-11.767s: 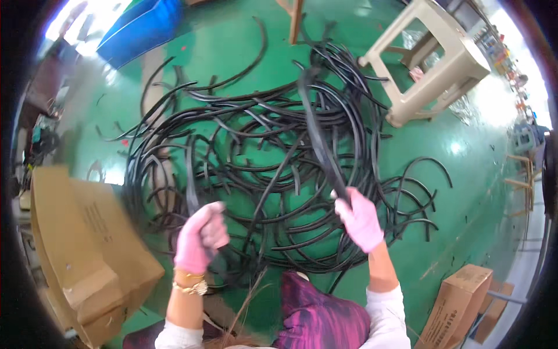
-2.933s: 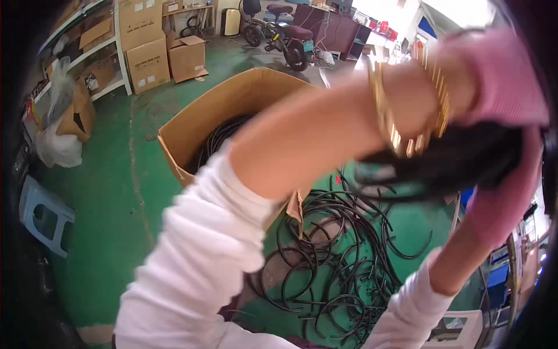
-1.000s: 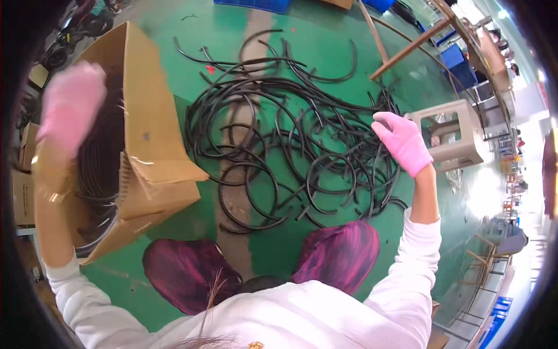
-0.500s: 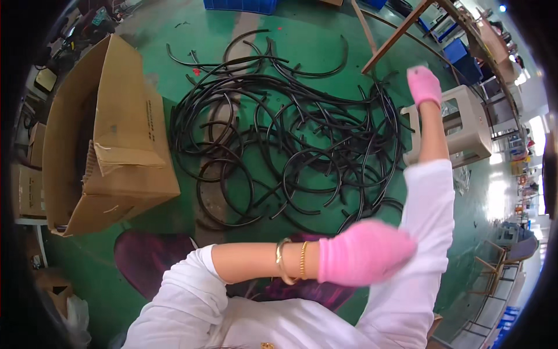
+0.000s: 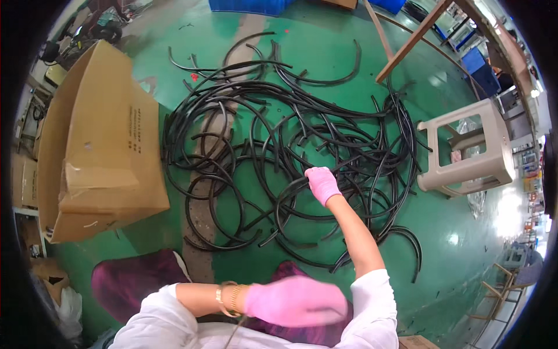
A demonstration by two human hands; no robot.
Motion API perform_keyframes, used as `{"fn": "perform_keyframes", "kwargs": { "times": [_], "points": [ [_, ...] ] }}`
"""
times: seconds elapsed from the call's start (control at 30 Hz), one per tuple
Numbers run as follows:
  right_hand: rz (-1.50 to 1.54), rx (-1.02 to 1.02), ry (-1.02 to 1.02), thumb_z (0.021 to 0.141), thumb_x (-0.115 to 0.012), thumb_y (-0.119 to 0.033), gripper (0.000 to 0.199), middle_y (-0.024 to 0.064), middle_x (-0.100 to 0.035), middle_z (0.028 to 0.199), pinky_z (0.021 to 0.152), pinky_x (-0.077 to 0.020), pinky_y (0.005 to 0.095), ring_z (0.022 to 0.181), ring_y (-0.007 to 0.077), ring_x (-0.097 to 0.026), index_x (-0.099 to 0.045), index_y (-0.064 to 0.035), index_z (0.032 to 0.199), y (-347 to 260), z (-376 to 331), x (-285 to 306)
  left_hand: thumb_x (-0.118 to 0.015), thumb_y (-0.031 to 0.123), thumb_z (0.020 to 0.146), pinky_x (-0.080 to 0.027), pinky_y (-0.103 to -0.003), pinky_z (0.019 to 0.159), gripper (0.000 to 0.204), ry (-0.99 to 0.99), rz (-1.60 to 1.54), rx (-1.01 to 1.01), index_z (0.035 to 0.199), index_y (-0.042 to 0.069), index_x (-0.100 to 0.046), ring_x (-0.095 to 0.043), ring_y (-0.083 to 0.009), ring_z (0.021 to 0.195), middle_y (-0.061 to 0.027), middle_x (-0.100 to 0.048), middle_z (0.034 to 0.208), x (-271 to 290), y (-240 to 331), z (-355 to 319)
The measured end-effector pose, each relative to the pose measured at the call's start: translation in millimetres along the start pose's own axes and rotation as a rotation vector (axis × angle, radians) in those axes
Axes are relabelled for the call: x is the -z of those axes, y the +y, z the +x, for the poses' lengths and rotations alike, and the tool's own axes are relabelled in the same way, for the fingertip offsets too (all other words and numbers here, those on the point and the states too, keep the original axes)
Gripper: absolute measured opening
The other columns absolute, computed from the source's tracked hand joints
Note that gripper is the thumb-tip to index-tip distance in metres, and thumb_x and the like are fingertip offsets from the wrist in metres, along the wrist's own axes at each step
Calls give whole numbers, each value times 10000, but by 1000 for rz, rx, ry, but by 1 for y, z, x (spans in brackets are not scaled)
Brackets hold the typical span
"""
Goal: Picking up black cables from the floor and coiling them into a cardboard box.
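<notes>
Gripping right hand (image 5: 324,185): a black tube (image 5: 292,187) is held in curled fingers at the centre of the frame.
Left hand (image 5: 296,301): blurred at lower centre; whether anything is held cannot be told.
Tangled tubes (image 5: 314,101): strewn across the middle of the frame on green floor (image 5: 453,256).
Cardboard box (image 5: 116,139): set at the left.
Beige stool (image 5: 497,136): placed at the right, near the tubes.

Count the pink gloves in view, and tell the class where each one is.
2: one on the left hand, blurred, near the picture's bottom edge; one on the right hand, at the black tubes.
</notes>
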State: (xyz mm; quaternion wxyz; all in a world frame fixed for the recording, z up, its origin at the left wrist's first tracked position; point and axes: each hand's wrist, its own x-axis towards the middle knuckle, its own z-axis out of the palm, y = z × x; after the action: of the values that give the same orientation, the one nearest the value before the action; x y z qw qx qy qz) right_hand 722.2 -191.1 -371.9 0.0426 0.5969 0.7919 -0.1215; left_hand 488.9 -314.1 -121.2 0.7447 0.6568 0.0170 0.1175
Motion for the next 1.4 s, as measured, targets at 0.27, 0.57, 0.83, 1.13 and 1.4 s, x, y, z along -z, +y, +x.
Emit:
{"fn": "perform_keyframes", "kwargs": {
  "times": [0.27,0.57,0.83,1.13,1.4],
  "points": [
    [391,63,84,859,-637,-339,435,196,-589,1065,898,-483,442,1024,370,-566,-569,-41,1169,-7,-54,5,-634,141,902,-523,-308,722,148,519,322,580,1007,44,-669,-647,-204,788,-94,-647,856,80,-84,-72],
    [54,-148,-14,691,-698,-82,189,90,-592,918,828,-492,434,927,308,-590,-647,-99,873,11,-57,-31,-642,100,895,-527,-300,714,138,457,493,600,1020,40,-650,-645,-196,774,-85,-619,877,87,-109,-76],
    [-268,94,136,805,-589,-123,96,72,-636,856,787,-473,383,876,232,-643,-635,-111,888,41,6,-20,-640,121,885,-526,-320,719,166,491,533,638,1034,48,-657,-650,-241,791,-109,-629,879,93,-117,-70],
    [-223,-133,420,812,-588,-71,387,118,-574,942,732,-500,392,886,274,-599,-560,-57,1199,90,83,16,-641,125,900,-522,-315,707,166,624,449,725,1043,44,-665,-644,-205,772,-106,-625,873,108,-114,-75],
    [-364,-341,327,679,-769,-195,422,99,-566,1036,910,-433,415,1030,275,-554,-593,-78,1045,87,125,4,-636,132,909,-527,-303,718,186,610,507,696,1068,35,-649,-645,-202,775,-98,-623,895,119,-125,-88]
  ]
}}
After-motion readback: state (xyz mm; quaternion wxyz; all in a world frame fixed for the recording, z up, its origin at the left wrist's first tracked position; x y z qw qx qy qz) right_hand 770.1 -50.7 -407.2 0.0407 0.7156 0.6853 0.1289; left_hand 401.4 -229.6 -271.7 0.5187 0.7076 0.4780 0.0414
